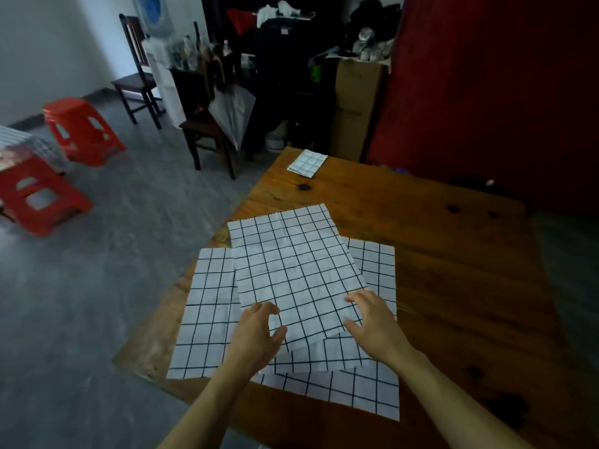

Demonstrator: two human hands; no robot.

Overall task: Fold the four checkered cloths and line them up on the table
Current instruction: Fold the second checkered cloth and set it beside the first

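Observation:
Three white cloths with black checks lie overlapping on the near part of the wooden table (453, 254). The top cloth (291, 267) lies spread out and turned at an angle over a left cloth (204, 319) and a lower right cloth (363, 390). A fourth checkered cloth (307, 163) sits folded small at the table's far corner. My left hand (256, 335) hovers at the top cloth's near left corner, fingers loosely curled and holding nothing. My right hand (369, 319) rests at its near right edge with fingers spread.
Two red plastic stools (81, 131) (39, 196) stand on the grey floor to the left. Dark wooden chairs (139, 76), a cardboard box (356, 102) and clutter fill the back. A red wall (502, 92) runs along the table's right side.

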